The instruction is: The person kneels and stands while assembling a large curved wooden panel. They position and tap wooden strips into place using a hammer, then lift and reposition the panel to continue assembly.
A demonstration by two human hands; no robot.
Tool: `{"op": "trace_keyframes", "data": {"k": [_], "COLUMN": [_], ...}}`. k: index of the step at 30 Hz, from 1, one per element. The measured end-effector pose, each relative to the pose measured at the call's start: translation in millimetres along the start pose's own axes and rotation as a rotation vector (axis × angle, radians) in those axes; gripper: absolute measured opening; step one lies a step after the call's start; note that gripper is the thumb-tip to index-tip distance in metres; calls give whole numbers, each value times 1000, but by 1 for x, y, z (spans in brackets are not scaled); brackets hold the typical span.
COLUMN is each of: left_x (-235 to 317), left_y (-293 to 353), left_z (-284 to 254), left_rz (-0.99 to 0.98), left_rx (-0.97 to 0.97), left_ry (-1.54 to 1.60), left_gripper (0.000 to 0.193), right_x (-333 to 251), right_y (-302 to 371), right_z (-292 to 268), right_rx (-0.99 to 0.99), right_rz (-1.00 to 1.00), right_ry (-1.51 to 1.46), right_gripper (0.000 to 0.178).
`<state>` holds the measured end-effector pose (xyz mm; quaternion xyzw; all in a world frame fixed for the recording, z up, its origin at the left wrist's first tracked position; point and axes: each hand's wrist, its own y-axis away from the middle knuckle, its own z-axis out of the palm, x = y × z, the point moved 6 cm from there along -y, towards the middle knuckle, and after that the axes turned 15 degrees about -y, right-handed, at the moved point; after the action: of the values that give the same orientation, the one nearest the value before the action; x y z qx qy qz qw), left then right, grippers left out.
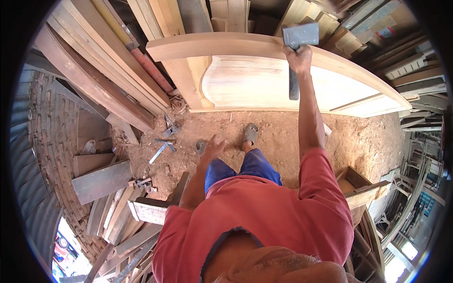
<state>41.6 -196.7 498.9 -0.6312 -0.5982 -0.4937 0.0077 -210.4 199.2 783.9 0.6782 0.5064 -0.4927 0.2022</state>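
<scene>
In my raised right hand (299, 59) is a mallet, its blocky grey head (302, 36) just above my fist and its dark handle (294, 87) hanging below. My fingers wrap around the handle close to the head. The mallet is over the top rail of a pale wooden door (245, 80), which has a curved moulded panel and lies across the space in front of me. Whether the mallet touches the rail cannot be made out. Over my left knee hovers my left hand (216, 145), fingers loosely bent and a little apart, with nothing visible in it.
A hammer (163, 150) and a hand plane (171, 129) lie on the dusty floor to the left. Long planks (104, 66) lean at the far left. More timber (363, 28) is stacked at the far right. Behind me stand a wooden bench end (148, 211) and an open wooden box (356, 181).
</scene>
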Motion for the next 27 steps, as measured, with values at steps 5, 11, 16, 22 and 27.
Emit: {"op": "trace_keyframes", "data": {"k": [5,11,16,22,27], "left_x": [97,132,57,-90,-228], "left_y": [5,53,88,67,15], "left_z": [-42,-66,-60,-72,-56], "left_rz": [296,403,-31,-508,-718], "left_rx": [29,-520,-131,19,37], "left_ry": [127,863,892,417,145], "left_gripper": [100,52,31,50,69], "right_x": [-18,-50,-62,-85,-46], "right_y": [119,252,232,42,0], "right_z": [58,160,177,134,164], "right_rx": [-216,-685,-1325,-138,180], "right_rz": [251,738,153,-648,-904], "right_ry": [-790,-1404,150,252,898], "right_gripper": [7,13,30,33,39]}}
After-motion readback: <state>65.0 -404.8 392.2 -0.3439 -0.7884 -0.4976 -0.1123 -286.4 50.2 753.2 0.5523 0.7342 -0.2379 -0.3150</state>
